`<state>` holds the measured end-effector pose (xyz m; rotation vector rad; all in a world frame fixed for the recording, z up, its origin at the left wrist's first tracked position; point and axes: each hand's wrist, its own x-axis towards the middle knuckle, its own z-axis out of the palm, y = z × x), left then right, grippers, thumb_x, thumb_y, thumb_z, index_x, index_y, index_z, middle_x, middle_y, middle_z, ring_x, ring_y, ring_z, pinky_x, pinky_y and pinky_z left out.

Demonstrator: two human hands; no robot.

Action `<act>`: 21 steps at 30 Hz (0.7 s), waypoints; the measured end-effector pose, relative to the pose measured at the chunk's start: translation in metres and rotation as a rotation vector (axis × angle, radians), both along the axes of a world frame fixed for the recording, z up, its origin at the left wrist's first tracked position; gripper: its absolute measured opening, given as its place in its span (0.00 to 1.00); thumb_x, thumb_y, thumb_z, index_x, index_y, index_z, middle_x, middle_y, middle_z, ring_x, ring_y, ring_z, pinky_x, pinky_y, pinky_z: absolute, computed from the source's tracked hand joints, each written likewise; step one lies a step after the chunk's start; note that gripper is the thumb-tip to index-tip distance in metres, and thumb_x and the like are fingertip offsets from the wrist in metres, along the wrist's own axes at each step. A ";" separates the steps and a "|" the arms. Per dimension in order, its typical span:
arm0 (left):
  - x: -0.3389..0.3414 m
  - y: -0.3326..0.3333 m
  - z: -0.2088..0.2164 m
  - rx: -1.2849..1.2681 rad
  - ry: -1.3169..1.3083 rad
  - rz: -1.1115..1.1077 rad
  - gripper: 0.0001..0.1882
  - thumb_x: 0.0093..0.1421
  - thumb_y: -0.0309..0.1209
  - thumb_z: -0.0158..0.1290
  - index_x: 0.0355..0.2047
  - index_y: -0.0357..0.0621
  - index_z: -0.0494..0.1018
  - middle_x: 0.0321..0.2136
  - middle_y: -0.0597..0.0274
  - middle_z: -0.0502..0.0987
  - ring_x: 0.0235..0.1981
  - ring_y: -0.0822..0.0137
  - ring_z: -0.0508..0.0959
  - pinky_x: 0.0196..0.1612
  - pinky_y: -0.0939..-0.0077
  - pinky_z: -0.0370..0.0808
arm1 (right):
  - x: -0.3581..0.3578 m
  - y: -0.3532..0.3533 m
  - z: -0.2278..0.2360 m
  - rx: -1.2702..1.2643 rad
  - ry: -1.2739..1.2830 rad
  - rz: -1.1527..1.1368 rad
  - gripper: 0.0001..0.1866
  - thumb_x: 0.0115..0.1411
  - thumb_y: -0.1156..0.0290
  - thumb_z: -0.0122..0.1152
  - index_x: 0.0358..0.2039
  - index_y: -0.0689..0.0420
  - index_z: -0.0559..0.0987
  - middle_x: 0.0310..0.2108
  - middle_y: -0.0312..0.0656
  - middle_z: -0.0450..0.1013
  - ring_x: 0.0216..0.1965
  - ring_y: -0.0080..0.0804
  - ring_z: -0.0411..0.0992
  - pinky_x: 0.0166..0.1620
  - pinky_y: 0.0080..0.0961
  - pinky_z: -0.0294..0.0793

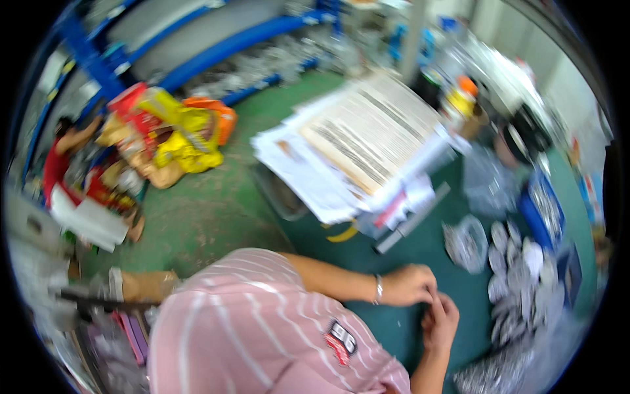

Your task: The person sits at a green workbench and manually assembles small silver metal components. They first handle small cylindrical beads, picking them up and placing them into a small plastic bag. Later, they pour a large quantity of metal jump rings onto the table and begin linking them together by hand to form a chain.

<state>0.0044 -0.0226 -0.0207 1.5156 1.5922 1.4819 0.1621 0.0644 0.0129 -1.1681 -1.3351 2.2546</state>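
Observation:
Over the green tabletop (367, 320), my left hand (408, 286) and my right hand (441, 320) meet at the fingertips. Both are closed in a pinch, and whatever is between the fingers is too small and blurred to make out. A metal band circles my left wrist. Just beyond my hands sits a clear plastic bag (466, 244) with small pieces in it. To its right many grey, round flat discs (518, 276) lie heaped together. A silvery bundle in clear plastic (495, 371) lies at the near right.
A tall stack of papers (367, 134) and a grey bar (412, 220) lie beyond my hands. A blue tray (543, 207) stands at the right, near an orange-capped yellow bottle (461, 97). Blue shelving (243, 43), colourful sacks (170, 131) and a crouching person (62, 161) are at the far left.

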 end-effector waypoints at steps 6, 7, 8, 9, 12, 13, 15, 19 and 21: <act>0.005 -0.016 0.016 0.080 -0.144 0.086 0.06 0.49 0.25 0.58 0.26 0.38 0.72 0.24 0.58 0.69 0.25 0.62 0.73 0.28 0.71 0.69 | -0.006 0.008 -0.013 -0.038 0.186 0.175 0.08 0.65 0.68 0.51 0.32 0.59 0.73 0.12 0.26 0.52 0.10 0.13 0.47 0.12 0.14 0.42; 0.005 -0.020 0.015 0.088 -0.154 0.088 0.06 0.49 0.25 0.58 0.26 0.38 0.72 0.24 0.59 0.69 0.25 0.63 0.73 0.28 0.72 0.69 | -0.007 0.010 -0.012 -0.091 0.204 0.214 0.08 0.64 0.69 0.52 0.32 0.60 0.73 0.13 0.27 0.55 0.11 0.14 0.51 0.13 0.13 0.47; 0.003 -0.022 0.018 0.092 -0.156 0.070 0.06 0.48 0.25 0.58 0.26 0.39 0.72 0.24 0.59 0.69 0.25 0.64 0.73 0.27 0.72 0.68 | -0.007 0.011 -0.011 -0.145 0.230 0.234 0.08 0.64 0.70 0.52 0.33 0.61 0.74 0.14 0.28 0.58 0.12 0.14 0.54 0.14 0.13 0.51; 0.002 -0.024 0.022 0.095 -0.157 0.051 0.06 0.48 0.25 0.58 0.26 0.39 0.72 0.25 0.60 0.69 0.25 0.65 0.73 0.27 0.72 0.68 | -0.009 0.012 -0.009 -0.201 0.255 0.254 0.08 0.64 0.71 0.53 0.33 0.63 0.74 0.15 0.29 0.61 0.14 0.15 0.57 0.16 0.13 0.56; -0.002 -0.031 0.044 -0.077 -0.246 0.119 0.09 0.52 0.30 0.58 0.25 0.37 0.71 0.19 0.59 0.70 0.21 0.67 0.72 0.24 0.73 0.67 | -0.013 0.002 0.005 0.003 0.033 0.154 0.14 0.61 0.69 0.57 0.45 0.63 0.75 0.23 0.36 0.71 0.17 0.17 0.61 0.21 0.12 0.60; -0.003 -0.033 0.048 -0.162 -0.278 0.133 0.11 0.54 0.32 0.58 0.25 0.36 0.71 0.18 0.59 0.71 0.20 0.67 0.72 0.24 0.73 0.67 | -0.015 -0.001 0.008 0.091 -0.005 0.132 0.12 0.62 0.69 0.57 0.43 0.62 0.76 0.23 0.36 0.71 0.17 0.17 0.62 0.21 0.11 0.59; -0.001 -0.027 0.029 -0.093 -0.294 0.139 0.13 0.56 0.35 0.57 0.25 0.35 0.71 0.17 0.58 0.72 0.20 0.69 0.71 0.23 0.73 0.67 | -0.019 -0.004 0.006 0.476 -0.005 0.133 0.10 0.60 0.70 0.59 0.39 0.64 0.78 0.23 0.37 0.72 0.19 0.20 0.65 0.23 0.14 0.63; -0.002 -0.021 0.019 -0.152 -0.504 0.146 0.15 0.57 0.36 0.57 0.27 0.34 0.73 0.21 0.57 0.75 0.23 0.71 0.73 0.25 0.74 0.69 | -0.034 -0.020 0.026 1.262 0.130 0.151 0.09 0.57 0.72 0.63 0.34 0.67 0.80 0.24 0.38 0.74 0.23 0.24 0.69 0.29 0.19 0.70; -0.005 -0.026 0.027 -0.189 -0.549 0.150 0.14 0.57 0.35 0.57 0.27 0.33 0.74 0.23 0.57 0.76 0.25 0.71 0.74 0.27 0.75 0.70 | -0.033 -0.019 0.030 1.277 0.091 0.207 0.10 0.56 0.73 0.64 0.34 0.68 0.80 0.26 0.39 0.76 0.26 0.25 0.71 0.33 0.21 0.72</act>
